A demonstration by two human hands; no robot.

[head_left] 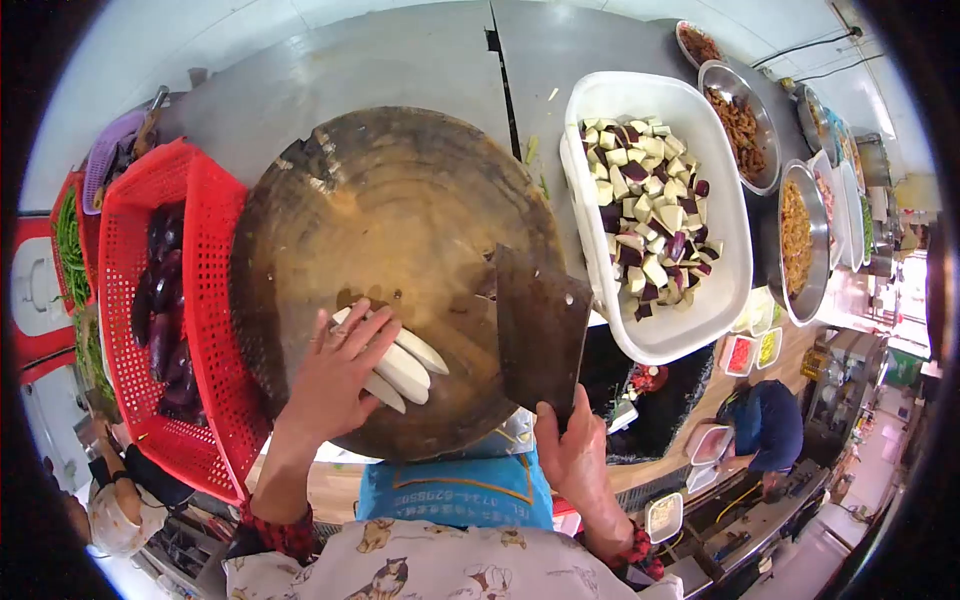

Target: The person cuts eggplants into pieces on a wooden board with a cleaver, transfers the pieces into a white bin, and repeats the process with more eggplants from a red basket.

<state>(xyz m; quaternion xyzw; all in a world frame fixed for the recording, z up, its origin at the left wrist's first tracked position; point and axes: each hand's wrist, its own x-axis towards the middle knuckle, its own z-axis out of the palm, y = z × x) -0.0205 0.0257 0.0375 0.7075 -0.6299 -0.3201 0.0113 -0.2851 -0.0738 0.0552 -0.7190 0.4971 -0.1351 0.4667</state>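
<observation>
On the round wooden chopping block (400, 210), several long cut eggplant pieces (405, 375) lie side by side, pale flesh upward. My left hand (345, 370) rests over them, its fingers bent onto their upper ends and the thumb along their near side. My right hand (572, 440) grips the handle of a broad, dark cleaver (543, 330), fingers closed around it. The blade is over the block's right edge, apart from the pieces. To the right, a white tub (720, 310) holds many eggplant chunks (650, 200) with purple skin and pale flesh.
A red perforated basket (215, 330) of whole eggplants (165, 310) stands close to the block's left side. Metal bowls of food, including one of orange shreds (797, 240), line the right. One person in dark clothes (765, 425) bends at lower right; another (125, 500) is at lower left.
</observation>
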